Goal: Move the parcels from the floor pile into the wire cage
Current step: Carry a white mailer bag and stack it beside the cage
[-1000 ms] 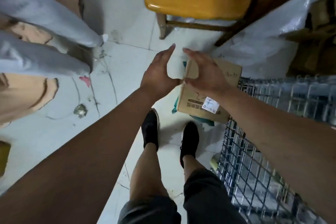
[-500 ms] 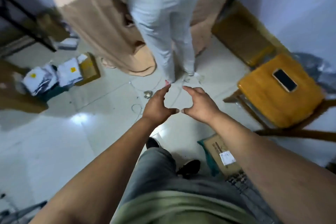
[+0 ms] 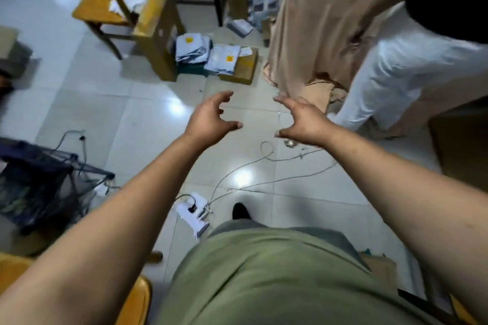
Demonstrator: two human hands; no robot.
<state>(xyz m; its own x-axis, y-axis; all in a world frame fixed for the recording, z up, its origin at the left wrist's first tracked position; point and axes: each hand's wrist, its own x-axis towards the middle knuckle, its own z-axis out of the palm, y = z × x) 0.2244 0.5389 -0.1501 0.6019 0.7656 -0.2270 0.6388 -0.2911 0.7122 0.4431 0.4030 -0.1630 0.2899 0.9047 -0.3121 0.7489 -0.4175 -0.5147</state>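
A pile of parcels lies on the tiled floor ahead: grey-white plastic mailers (image 3: pixel 194 47), more mailers (image 3: pixel 223 58) on a flat brown carton (image 3: pixel 244 67), beside a tall brown carton (image 3: pixel 158 31). My left hand (image 3: pixel 208 119) and my right hand (image 3: pixel 303 120) are held out in front of me, both empty with fingers curled and apart, well short of the pile. The wire cage is out of view. A cardboard corner (image 3: pixel 380 266) shows at my right hip.
A second person in white trousers (image 3: pixel 390 71) stands at the right by a tan cloth (image 3: pixel 311 42). Cables (image 3: pixel 264 163) and a power strip (image 3: pixel 195 210) lie on the floor by my foot. A wooden chair (image 3: pixel 105 8) stands behind the pile; a dark mesh basket (image 3: pixel 39 185) sits left.
The view has swung away from the wire cage and the box beside it toward the floor pile. My empty hands have spread further apart.
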